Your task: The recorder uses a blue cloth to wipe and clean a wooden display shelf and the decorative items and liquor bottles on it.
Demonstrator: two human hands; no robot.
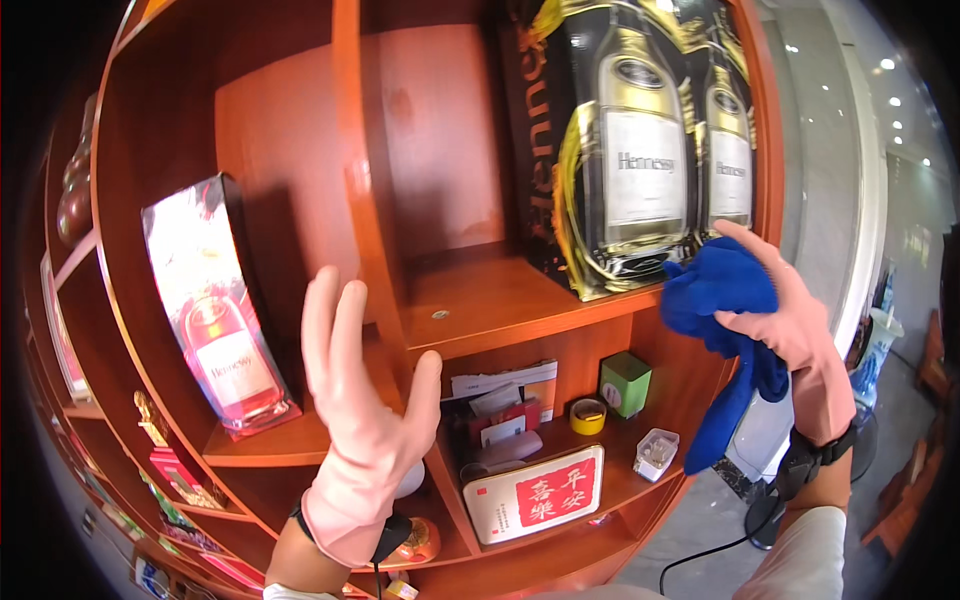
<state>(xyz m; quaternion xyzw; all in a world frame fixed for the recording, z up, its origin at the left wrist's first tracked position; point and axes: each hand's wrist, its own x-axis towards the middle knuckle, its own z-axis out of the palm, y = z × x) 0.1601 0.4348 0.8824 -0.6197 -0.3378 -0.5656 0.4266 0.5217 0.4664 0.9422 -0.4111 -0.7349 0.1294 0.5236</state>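
Observation:
My left hand (367,420), in a pale pink rubber glove, is raised before the wooden shelf unit with its fingers spread and nothing in it. In my right hand (799,322), gloved alike, a blue cloth (724,289) is bunched between thumb and fingers, one end hanging down. That cloth is at the lower right corner of a large black and gold Hennessy box (641,165), by the front edge of the upper shelf (480,300). A tall, narrow pink and white Hennessy box (221,315) stands in the compartment left of my left hand.
Below the upper shelf are a white and red sign with writing (532,495), papers (540,382), a yellow tape roll (587,415), a green box (625,384) and a small clear container (656,454). A blue and white vase (874,352) stands on the floor at right.

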